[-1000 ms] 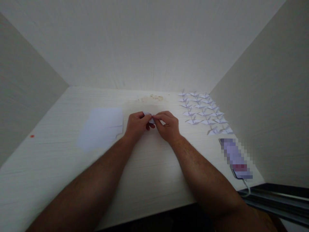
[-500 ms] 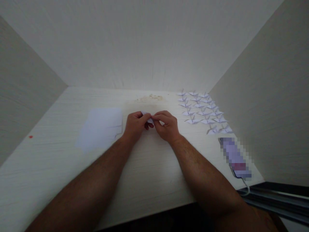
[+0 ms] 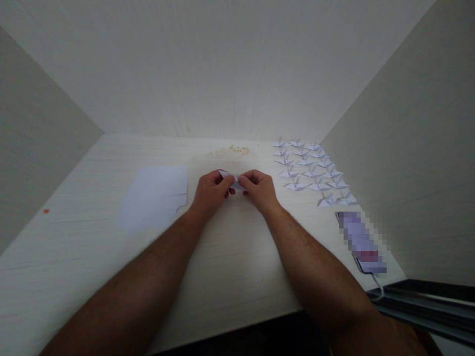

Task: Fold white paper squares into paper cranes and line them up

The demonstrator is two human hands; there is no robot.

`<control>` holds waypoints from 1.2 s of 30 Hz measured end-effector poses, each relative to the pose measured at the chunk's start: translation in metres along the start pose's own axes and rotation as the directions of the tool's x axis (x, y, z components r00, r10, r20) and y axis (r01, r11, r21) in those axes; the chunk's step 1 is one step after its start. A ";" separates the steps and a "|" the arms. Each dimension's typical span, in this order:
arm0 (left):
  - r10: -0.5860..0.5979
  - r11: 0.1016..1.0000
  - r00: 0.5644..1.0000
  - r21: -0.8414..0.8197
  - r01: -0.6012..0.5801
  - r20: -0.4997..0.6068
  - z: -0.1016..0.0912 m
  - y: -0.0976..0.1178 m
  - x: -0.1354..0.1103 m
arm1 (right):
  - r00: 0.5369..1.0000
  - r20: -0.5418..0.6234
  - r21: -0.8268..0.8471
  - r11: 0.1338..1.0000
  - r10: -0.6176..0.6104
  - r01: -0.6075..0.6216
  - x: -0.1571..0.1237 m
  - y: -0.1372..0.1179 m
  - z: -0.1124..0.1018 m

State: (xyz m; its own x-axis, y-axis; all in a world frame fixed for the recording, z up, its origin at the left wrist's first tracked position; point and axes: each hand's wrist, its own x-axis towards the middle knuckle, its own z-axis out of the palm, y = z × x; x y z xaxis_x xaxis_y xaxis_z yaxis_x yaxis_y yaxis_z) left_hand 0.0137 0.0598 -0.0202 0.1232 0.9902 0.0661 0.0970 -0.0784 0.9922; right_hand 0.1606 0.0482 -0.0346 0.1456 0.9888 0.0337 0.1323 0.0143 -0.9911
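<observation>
A small piece of folded white paper is pinched between my two hands above the middle of the table. My left hand grips its left side, thumb on top and fingers curled behind. On the other side my right hand pinches it with thumb and fingers, the thumb tips close together. A pointed corner of the paper sticks up by the left fingers. Much of the paper is hidden by the fingers, so its full shape cannot be made out.
Several folded paper cranes stand in rows at the back right. White paper sheets lie to the left. A phone with a cable rests near the right edge. Walls enclose the white table; a small red spot is far left.
My right hand has shifted its grip: its thumb now lies on the paper and its fingers are tucked behind. More of the paper shows between the hands.
</observation>
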 end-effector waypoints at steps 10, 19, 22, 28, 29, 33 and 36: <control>-0.036 0.999 0.999 0.019 0.037 -0.022 0.000 0.001 -0.001 | 0.998 0.029 -0.054 0.997 -0.059 0.060 0.000 0.003 0.000; -0.058 0.997 0.997 0.044 0.060 -0.044 0.001 0.002 0.000 | 0.994 0.054 -0.100 0.990 -0.093 0.098 -0.001 0.004 0.001; -0.041 0.997 0.998 0.068 0.044 -0.037 0.000 0.000 0.000 | 0.993 0.048 -0.121 0.986 -0.108 0.113 -0.001 0.005 0.001; -0.019 0.995 1.000 0.101 0.021 -0.012 0.000 -0.002 0.001 | 0.992 0.030 -0.135 0.983 -0.124 0.127 -0.001 0.006 0.002; -0.014 0.996 1.000 0.093 0.014 -0.004 0.000 -0.002 0.001 | 0.992 0.024 -0.140 0.982 -0.126 0.128 -0.001 0.006 0.003; 0.026 0.999 1.000 0.048 -0.027 0.007 0.000 -0.001 0.001 | 0.992 0.015 -0.179 0.976 -0.125 0.126 -0.002 0.004 0.003; 0.024 0.999 1.000 0.030 -0.024 -0.009 -0.001 -0.001 0.001 | 0.992 0.041 -0.152 0.980 -0.122 0.127 -0.003 0.003 0.003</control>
State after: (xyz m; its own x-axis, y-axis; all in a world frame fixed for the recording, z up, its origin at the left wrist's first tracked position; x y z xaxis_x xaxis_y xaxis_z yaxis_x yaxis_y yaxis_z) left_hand 0.0127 0.0608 -0.0210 0.1167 0.9890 0.0909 0.1240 -0.1053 0.9867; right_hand 0.1574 0.0454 -0.0379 0.0875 0.9849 0.1494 0.2974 0.1173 -0.9475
